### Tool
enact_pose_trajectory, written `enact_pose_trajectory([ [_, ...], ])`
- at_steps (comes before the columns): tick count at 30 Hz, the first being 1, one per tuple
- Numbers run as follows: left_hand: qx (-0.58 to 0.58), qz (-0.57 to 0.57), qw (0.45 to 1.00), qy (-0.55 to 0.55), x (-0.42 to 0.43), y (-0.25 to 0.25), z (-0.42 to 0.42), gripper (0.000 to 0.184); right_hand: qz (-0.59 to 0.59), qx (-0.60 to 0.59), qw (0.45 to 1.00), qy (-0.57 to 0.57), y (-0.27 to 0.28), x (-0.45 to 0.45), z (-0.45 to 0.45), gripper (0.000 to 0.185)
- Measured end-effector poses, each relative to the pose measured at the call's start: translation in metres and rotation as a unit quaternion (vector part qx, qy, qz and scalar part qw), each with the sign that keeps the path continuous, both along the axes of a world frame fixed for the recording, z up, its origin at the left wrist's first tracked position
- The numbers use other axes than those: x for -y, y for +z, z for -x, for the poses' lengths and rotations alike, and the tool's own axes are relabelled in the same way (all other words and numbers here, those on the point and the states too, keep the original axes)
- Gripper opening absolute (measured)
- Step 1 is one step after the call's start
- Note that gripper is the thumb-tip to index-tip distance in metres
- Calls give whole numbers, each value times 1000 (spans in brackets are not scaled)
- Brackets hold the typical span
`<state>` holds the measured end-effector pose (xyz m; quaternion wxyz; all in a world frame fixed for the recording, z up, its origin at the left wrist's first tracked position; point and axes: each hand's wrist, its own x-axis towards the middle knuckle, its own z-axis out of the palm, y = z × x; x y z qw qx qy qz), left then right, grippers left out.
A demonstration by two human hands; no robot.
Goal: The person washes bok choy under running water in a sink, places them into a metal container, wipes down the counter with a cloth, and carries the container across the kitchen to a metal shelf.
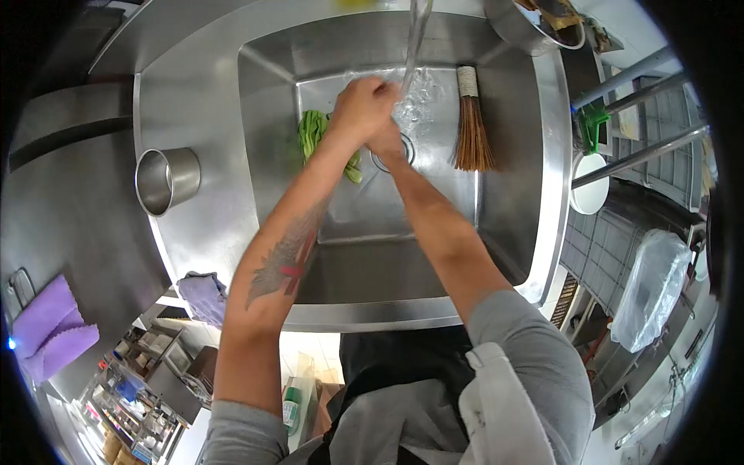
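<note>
My left hand [361,108] lies across my right hand [386,142] over the sink, beside a falling stream of water [417,39]. The left fingers are bent and smeared by motion. Most of my right hand is hidden beneath the left one, fingers included. Whether anything is between the hands does not show. Green leafy vegetables [312,132] rest on the sink floor to the left, partly covered by my left wrist and forearm. Below the hands is the round drain [406,152], partly hidden. Water splashes on the metal just right of my left hand.
A short bristle brush [471,128] lies along the right of the steel sink [349,316]. On the left ledge stands a metal cup [167,181]; a grey cloth [203,297] hangs at the front left edge. A metal pot [535,29] stands at the back right corner.
</note>
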<state>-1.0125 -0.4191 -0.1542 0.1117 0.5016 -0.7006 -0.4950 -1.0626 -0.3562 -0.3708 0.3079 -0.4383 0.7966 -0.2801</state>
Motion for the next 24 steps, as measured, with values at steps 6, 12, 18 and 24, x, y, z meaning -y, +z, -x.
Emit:
enact_pose_trajectory([
  [6, 6, 203, 979, -35, -3, -50, -10, 41, 92, 256, 956, 107, 111, 13, 73, 26],
  [12, -39, -108, 990, 80, -17, -18, 8, 68, 166, 410, 894, -67, 167, 4, 53, 20],
  [18, -32, -51, 991, 123, -36, -19, -6, 69, 188, 304, 925, -131, 165, 14, 36, 20],
  [24, -136, -110, 966, 191, -29, 1, -13, 56, 150, 635, 753, -84, 198, -7, 49, 16],
])
